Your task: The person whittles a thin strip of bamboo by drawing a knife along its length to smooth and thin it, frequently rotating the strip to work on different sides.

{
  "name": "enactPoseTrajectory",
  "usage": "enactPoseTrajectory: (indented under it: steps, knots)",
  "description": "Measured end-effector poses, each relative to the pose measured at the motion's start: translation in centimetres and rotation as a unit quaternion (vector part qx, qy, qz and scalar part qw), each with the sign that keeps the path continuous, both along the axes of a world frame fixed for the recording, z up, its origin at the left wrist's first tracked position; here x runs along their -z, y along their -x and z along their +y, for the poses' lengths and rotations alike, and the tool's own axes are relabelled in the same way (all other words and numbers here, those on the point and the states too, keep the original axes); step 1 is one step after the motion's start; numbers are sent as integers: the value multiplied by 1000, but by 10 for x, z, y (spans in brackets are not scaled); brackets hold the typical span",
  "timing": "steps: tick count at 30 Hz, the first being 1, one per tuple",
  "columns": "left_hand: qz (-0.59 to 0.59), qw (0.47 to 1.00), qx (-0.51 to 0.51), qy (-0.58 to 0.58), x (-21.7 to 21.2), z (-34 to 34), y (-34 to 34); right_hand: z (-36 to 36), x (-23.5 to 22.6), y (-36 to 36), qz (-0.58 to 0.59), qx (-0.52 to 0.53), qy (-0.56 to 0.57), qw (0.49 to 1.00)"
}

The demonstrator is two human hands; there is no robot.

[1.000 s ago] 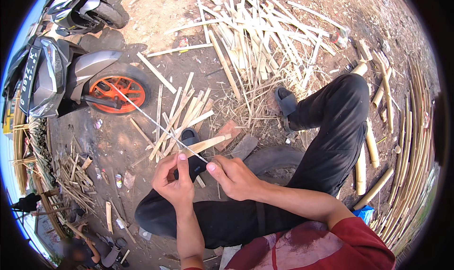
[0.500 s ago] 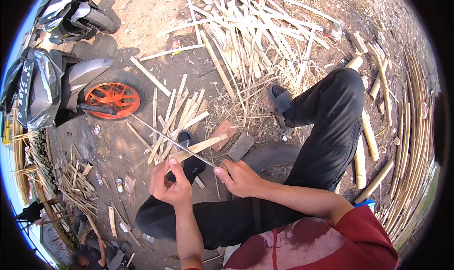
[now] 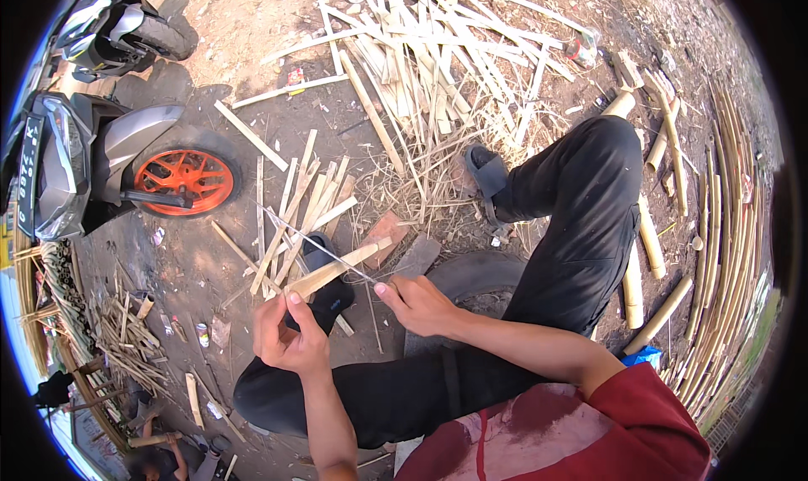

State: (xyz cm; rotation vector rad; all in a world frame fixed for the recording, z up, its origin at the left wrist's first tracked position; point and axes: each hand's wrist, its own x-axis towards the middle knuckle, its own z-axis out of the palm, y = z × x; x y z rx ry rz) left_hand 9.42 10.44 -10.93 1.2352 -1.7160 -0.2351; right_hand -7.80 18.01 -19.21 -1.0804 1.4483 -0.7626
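Note:
Pinched between the thumb and fingers of my left hand (image 3: 290, 334) is one end of a flat, pale bamboo strip (image 3: 318, 278). The strip points away to the right over my slippered foot. My right hand (image 3: 418, 306) is wrapped round the handle of a knife with a long, thin blade (image 3: 305, 234); most of the handle is hidden in the fist. The blade runs up and to the left and crosses the strip near its middle. Whether its edge bites into the strip I cannot tell. Beyond the hands lie several loose bamboo strips (image 3: 295, 209).
A large heap of split bamboo (image 3: 438, 52) lies farther ahead. Two motorcycles stand at left, the nearer with an orange wheel (image 3: 187, 181). A tyre (image 3: 471, 272) and bricks (image 3: 385, 235) lie by my legs. Bamboo poles (image 3: 715, 237) line the right. Another person (image 3: 172, 456) sits lower left.
The whole view has shifted slightly, so the scene sits further left. The knife blade has moved along the strip, with its tip lower. Both hands keep their grip.

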Motion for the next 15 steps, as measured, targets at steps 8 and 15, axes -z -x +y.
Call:
enactPoseTrajectory:
  steps: [8, 15]
  knots:
    - [-8, 999, 34, 9, -1, -4, -3, -4, -13, -3, -27, -7, 26, 999]
    - [-9, 999, 40, 26, 6, 3, 3, -11, -33, -10, -41, 12, 107, 993]
